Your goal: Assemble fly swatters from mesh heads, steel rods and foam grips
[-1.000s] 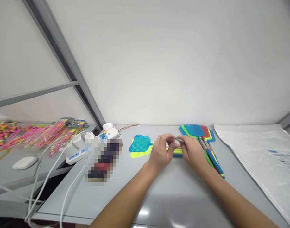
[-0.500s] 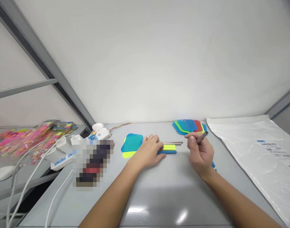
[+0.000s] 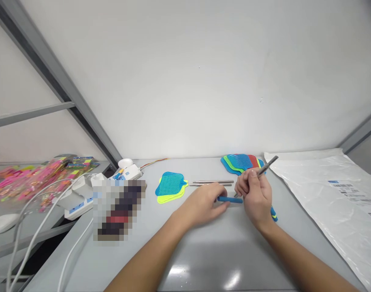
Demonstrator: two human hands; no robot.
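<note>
Right hand (image 3: 257, 198) clasps one slim metal rod (image 3: 268, 164). Left hand (image 3: 204, 203) straddles one hollow blue tube (image 3: 231, 200) (can't tell if gripped).

A glossy grey table (image 3: 222, 247) adjoins a wall (image 3: 185, 81) (white).

Rod (image 3: 268, 165) part. hidden; obj. (image 3: 129, 202) pixelated

Rods (image 3: 212, 181) on table (image 3: 143, 251) between swatter heads (image 3: 171, 184) and swatters (image 3: 240, 161).
</note>
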